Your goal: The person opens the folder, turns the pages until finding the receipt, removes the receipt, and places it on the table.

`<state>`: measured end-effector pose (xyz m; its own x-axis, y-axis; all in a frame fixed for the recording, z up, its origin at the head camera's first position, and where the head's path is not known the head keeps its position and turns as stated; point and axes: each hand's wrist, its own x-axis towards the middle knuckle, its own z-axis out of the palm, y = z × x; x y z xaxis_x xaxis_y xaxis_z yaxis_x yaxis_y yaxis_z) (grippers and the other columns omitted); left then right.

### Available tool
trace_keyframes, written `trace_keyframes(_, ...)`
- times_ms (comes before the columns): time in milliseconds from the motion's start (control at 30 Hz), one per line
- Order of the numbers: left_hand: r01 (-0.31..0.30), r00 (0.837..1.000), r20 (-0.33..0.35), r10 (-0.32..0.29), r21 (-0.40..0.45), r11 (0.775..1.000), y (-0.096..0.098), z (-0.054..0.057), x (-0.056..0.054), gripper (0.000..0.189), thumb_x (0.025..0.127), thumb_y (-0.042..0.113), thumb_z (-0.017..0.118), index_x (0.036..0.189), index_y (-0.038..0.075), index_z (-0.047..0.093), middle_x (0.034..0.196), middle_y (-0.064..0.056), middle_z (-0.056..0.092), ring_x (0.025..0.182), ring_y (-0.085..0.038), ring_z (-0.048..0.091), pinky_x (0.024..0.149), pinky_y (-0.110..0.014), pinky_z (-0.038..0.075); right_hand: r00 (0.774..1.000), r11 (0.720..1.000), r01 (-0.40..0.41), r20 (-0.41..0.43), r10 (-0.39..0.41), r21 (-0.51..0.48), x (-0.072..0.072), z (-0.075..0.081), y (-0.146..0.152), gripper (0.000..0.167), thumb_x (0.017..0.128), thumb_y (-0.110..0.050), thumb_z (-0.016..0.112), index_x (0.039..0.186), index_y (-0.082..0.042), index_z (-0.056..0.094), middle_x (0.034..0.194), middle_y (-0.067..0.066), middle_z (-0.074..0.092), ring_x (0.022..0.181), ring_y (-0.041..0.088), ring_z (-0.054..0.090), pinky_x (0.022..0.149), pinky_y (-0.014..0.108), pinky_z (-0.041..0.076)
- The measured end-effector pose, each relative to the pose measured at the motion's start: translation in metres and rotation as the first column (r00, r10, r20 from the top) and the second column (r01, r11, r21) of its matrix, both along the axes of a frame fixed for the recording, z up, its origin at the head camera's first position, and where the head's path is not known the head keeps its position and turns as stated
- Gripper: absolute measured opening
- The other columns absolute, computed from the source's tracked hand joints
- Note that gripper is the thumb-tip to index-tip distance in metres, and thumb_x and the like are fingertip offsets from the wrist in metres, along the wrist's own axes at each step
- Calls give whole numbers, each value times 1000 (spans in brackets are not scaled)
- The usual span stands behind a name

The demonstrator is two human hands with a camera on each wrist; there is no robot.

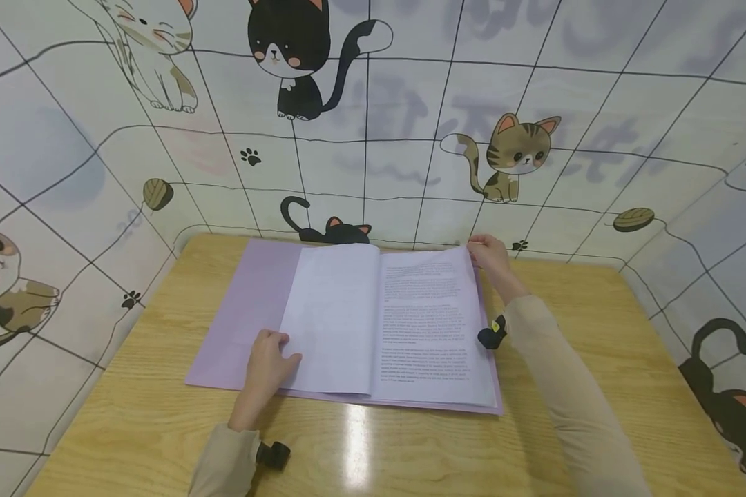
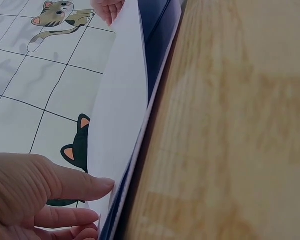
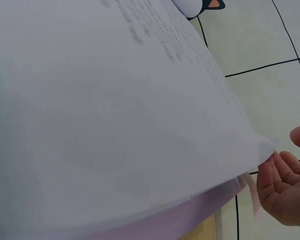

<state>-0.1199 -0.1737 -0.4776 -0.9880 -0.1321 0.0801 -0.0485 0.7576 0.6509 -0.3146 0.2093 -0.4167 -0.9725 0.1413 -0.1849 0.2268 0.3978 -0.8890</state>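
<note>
Head view: smooth lilac folder [image 1: 264,283] lies open on your wood-grain counter [image 1: 566,428], thin printed page [image 1: 423,324] at right. Your left grip [image 1: 269,362] rests spread at its near-left part; your right grip [image 1: 490,259] touches the page's far-right corner. Only right wrist view shows that thumb spread clear of the paper.

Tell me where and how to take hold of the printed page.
Pinch the printed page by its far right corner, probably best from the right: there it is raised off the folder at the right hand, while its left edge meets the left page.
</note>
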Motion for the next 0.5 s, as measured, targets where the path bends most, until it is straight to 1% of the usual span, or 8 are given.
trace_keyframes(100,-3,1000,2,3,2,1000,0,1,-1,37,71,2,72,101,-18,60,102,-30,53,97,-44,53,84,-52,46,1000,1000,-15,9,15,-1,1,0,-1,46,92,-12,46,135,3,42,128,21,48,106,27,49,88,32,43)
trace_keyframes(267,-4,1000,9,4,5,1000,0,0,-1,37,72,2,72,101,-18,60,102,-30,53,97,-44,53,84,-52,46,994,995,-87,63,89,-45,5,2,-1,51,93,-12,46,141,4,34,137,21,42,119,30,44,101,39,37)
trace_keyframes(300,-4,1000,11,4,5,1000,0,0,-1,37,72,3,72,101,-18,60,102,-30,53,98,-44,53,84,-52,46,992,993,-99,74,103,-58,6,3,-1,52,93,-12,46,141,4,33,138,21,41,120,31,43,102,40,36)
trace_keyframes(400,-5,1000,8,5,7,1000,1,0,-1,38,72,3,72,101,-18,60,102,-30,53,98,-44,53,84,-52,46,984,986,-138,99,147,-97,11,5,0,52,94,-11,46,141,5,32,135,22,43,113,28,47,98,36,39)
trace_keyframes(500,-9,1000,1,9,9,1000,0,-1,-1,38,72,3,73,101,-17,61,102,-30,54,97,-44,53,84,-52,46,975,975,-179,109,194,-135,18,9,1,48,94,-11,47,138,5,35,127,20,46,100,21,51,87,29,44)
